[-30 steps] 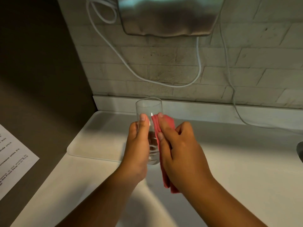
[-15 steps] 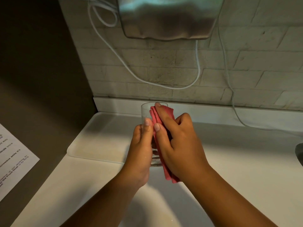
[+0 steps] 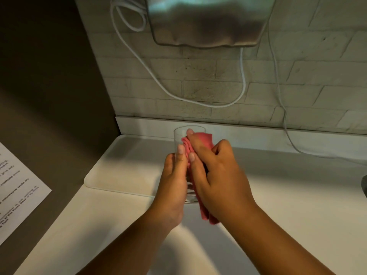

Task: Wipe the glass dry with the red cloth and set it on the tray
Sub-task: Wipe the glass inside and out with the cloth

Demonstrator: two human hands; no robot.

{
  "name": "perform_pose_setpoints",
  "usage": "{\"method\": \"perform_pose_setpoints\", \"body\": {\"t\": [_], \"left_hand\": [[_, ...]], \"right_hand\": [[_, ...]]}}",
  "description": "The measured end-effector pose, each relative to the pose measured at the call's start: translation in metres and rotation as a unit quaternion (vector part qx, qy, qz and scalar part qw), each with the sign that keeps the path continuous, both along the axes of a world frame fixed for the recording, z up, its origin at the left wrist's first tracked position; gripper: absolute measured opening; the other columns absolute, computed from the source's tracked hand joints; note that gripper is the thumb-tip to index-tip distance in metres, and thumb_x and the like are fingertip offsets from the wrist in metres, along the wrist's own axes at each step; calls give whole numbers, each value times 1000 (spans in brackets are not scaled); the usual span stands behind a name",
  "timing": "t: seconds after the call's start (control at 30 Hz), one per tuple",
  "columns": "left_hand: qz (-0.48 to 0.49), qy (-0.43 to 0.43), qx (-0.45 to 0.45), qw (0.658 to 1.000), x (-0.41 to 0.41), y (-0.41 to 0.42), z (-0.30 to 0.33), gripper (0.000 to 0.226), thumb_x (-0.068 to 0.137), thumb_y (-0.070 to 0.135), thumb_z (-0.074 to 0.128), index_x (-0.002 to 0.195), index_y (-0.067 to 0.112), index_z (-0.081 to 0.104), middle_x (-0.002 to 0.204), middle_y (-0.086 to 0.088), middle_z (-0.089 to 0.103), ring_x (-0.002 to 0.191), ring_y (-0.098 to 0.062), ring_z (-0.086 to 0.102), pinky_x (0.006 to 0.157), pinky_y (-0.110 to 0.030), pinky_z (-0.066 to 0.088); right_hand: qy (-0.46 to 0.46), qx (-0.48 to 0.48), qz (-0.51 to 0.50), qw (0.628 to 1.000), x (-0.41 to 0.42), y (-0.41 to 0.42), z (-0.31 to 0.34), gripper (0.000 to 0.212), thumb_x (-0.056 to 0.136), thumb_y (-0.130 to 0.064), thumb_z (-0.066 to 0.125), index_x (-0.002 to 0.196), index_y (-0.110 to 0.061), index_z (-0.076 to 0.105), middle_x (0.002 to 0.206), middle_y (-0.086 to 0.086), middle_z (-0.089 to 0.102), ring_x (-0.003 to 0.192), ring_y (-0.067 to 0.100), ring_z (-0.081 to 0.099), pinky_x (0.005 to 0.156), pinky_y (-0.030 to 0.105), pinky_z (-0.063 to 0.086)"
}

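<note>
A clear drinking glass (image 3: 179,136) is held upright above the white counter, just right of the tray. My left hand (image 3: 173,182) grips its left side, thumb up along the wall. My right hand (image 3: 216,175) presses the folded red cloth (image 3: 204,140) against the glass's right side, with the index finger reaching to the rim. The cloth's lower end (image 3: 206,215) hangs out below my right palm. The hands hide most of the glass; only its rim and base show. The white rectangular tray (image 3: 119,167) lies to the left, against the wall corner.
A steel wall unit (image 3: 208,22) hangs above, with white cables (image 3: 241,80) looping down the brick wall. A printed sheet (image 3: 15,187) sits on the dark panel at left. A dark object (image 3: 364,185) shows at the right edge of the counter.
My right hand has slid the red cloth up the glass's side, from mid-height to the rim. The left hand's grip on the glass has stayed the same.
</note>
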State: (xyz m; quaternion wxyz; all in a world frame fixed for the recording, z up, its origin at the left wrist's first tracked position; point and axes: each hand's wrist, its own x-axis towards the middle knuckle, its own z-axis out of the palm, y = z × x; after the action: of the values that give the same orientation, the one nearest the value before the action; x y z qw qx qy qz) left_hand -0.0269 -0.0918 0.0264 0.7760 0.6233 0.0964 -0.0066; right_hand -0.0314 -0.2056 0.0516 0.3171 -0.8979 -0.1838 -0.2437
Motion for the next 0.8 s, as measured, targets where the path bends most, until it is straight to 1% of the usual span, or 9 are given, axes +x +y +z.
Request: {"method": "perform_pose_setpoints", "body": {"t": [0.07,0.17,0.23,0.33,0.4,0.53,0.67,0.73,0.8], "left_hand": [[-7,-10,15,1000,-1,-2,-1,61,78,87,45,120,48,66,113,11,84,104,-12,81,88,-40,64],[-3,-15,32,999,-1,-4,1,62,77,88,46,118,45,65,108,6,84,103,-19,81,92,-48,66],[5,-18,30,999,-1,-3,2,64,78,88,48,119,41,65,109,0,84,105,-24,80,95,-54,64],[23,-14,22,999,3,1,6,68,76,88,48,118,38,66,107,-5,84,105,-28,81,91,-50,65],[37,-15,14,999,7,6,7,67,74,88,48,114,38,67,102,0,85,102,-23,81,93,-49,64],[40,-9,7,999,10,10,10,59,70,89,49,103,43,69,100,9,85,98,-14,82,97,-47,62],[19,-16,16,1000,8,8,4,64,74,87,46,116,43,67,104,11,85,97,-13,82,75,-33,64],[14,-20,19,1000,7,7,2,67,74,87,47,120,42,66,105,8,86,98,-15,83,76,-35,66],[11,-24,20,999,8,6,0,64,77,86,48,121,43,66,107,4,85,101,-18,82,84,-42,66]], "right_hand": [[-2,18,-15,1000,8,-1,7,49,101,-58,25,151,-56,25,101,-4,40,72,7,54,60,26,56],[2,42,-32,999,15,-2,11,49,102,-55,28,151,-55,26,100,-1,44,72,8,55,61,29,56],[7,56,-32,998,15,-2,9,49,103,-54,29,151,-55,25,99,-2,44,71,5,54,62,26,55],[28,68,-20,997,8,-1,0,49,102,-54,27,151,-59,21,96,-5,43,72,2,53,64,21,51],[37,53,1,998,-2,3,-7,49,102,-57,24,150,-62,16,95,-8,40,71,2,51,62,21,51],[15,-1,17,1000,-11,10,-14,52,101,-58,22,153,-59,13,98,-9,37,67,2,49,55,20,50],[9,28,6,1000,7,8,-5,49,102,-54,28,152,-55,24,102,-7,40,74,4,53,59,21,52],[8,50,-8,999,17,8,0,49,102,-54,29,150,-51,30,101,-4,43,74,8,55,61,25,54],[4,71,-15,997,24,8,2,49,102,-53,31,151,-51,31,100,-1,44,72,10,55,62,26,54]]}}
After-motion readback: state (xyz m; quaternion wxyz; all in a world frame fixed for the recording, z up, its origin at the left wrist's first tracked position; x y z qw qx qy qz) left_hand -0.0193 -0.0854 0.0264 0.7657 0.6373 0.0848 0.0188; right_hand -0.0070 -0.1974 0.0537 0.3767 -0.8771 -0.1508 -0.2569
